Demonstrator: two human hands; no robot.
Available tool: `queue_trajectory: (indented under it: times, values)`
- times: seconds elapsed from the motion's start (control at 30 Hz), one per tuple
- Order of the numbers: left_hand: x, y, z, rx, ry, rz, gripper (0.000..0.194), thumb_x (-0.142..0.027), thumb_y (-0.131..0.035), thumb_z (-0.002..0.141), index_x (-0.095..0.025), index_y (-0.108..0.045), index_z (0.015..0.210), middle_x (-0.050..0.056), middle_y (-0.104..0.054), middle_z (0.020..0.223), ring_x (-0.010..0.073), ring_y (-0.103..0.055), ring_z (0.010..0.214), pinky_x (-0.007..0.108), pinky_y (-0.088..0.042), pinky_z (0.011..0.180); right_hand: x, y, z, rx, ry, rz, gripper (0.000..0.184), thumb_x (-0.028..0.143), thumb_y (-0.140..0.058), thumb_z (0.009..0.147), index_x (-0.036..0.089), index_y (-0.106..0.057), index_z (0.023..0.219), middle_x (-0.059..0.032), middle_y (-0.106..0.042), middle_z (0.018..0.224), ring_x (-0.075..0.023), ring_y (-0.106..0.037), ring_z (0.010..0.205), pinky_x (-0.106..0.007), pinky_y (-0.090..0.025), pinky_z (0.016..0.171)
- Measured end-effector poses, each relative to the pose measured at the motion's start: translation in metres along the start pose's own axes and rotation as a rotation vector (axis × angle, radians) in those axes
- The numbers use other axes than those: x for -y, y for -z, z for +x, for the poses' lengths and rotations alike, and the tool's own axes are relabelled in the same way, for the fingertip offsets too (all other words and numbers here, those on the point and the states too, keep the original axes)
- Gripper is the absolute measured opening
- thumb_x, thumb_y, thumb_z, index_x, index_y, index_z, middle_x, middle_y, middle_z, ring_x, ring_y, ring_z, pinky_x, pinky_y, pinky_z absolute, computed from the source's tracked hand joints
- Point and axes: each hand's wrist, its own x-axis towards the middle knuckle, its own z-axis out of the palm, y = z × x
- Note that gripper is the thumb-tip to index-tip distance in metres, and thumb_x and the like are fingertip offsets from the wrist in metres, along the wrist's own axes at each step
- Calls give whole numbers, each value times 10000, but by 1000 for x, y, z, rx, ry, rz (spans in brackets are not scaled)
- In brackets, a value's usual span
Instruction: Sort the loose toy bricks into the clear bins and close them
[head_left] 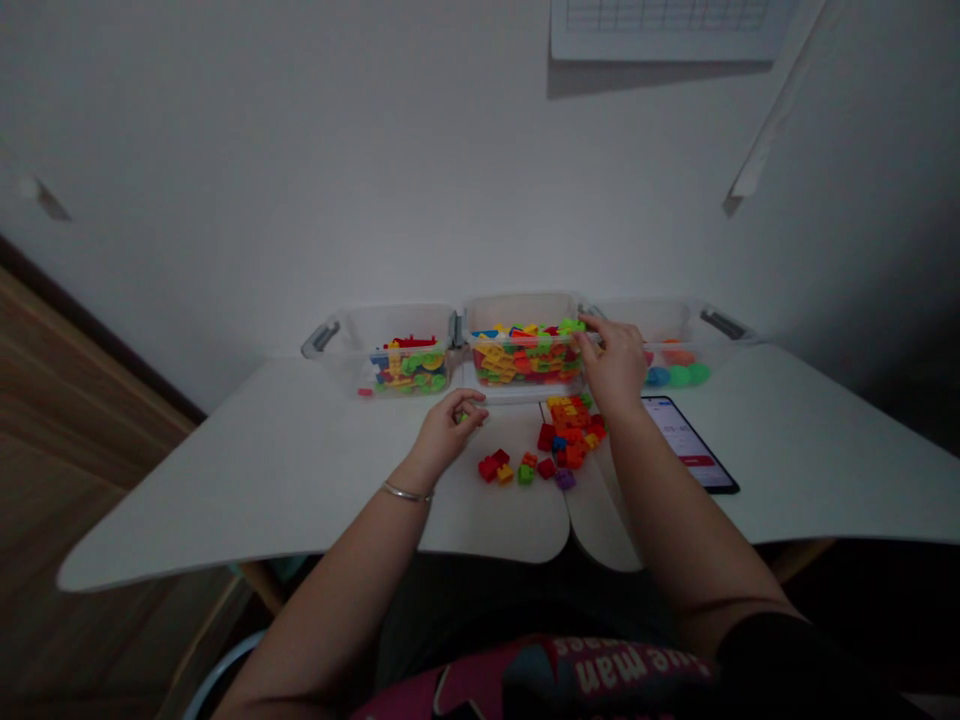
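Facing the wall (pixel 375 150) over white tabletop (pixel 300 450), left hand (pixel 444 432) pinches a green piece (pixel 463 417); whether right hand (pixel 616 365) grips anything is unclear.

White table, 3 clear plastic bins (pixel 360 375) in a row at far edge. Left hand (pixel 442 432): above table, near side of middle bin (pixel 521 305), fingers curled around small green piece (pixel 463 417); silver bracelet (pixel 407 493) on wrist. Right hand (pixel 618 368): at middle bin's right end, fingertips beside green toy bricks (pixel 571 326); grip on any brick unclear. Middle bin: mixed-color bricks. Left bin: mixed-color pieces. Right bin: green, blue and orange pieces, partly hidden by hand. Loose toy bricks (pixel 570 436) on table between forearms, mostly red and orange. Smartphone (pixel 694 448), screen lit, right of right forearm.
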Motion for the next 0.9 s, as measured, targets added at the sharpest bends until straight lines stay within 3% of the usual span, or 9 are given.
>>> queue_trajectory:
  times: [0.2, 0.47, 0.7, 0.9]
  values:
    - [2, -1, 1, -51, -28, 78, 216, -326, -720, 753, -193, -688, 920, 6, -653, 743, 150, -565, 664, 271, -427, 636, 7, -9, 0, 43, 20, -20, 359, 357, -436, 956, 206, -714, 1126, -118, -722, 1064, -300, -548, 1087, -509, -395, 1007]
    - [5, 0, 1, -58, -40, 122, 204, -293, -712, 759, -190, -693, 935, 45, -696, 914, 158, -584, 741, 285, -453, 696, 18, -23, -8, 145, 52, -62, 395, 386, -460, 939, 141, -661, 1174, -167, -629, 1228, -332, -437, 1273, -605, -189, 1163]
    - [6, 0, 1, -34, -57, 109, 315, -172, -615, 757, -192, -659, 1068, 45, -692, 992, 131, -556, 727, 257, -454, 682, 11, -22, -11, 147, 115, -47, 372, 411, -470, 928, 182, -645, 1164, -144, -629, 1251, -336, -455, 1276, -635, -193, 1156]
    - [1, -2, 0, -37, -19, 78, 282, -242, -654, 781, -199, -654, 1059, 36, -705, 935, 139, -579, 723, 252, -466, 651, 8, -22, -11, 160, 128, -49, 379, 390, -508, 894, 184, -618, 1194, -150, -620, 1269, -356, -423, 1315, -654, -195, 1147]
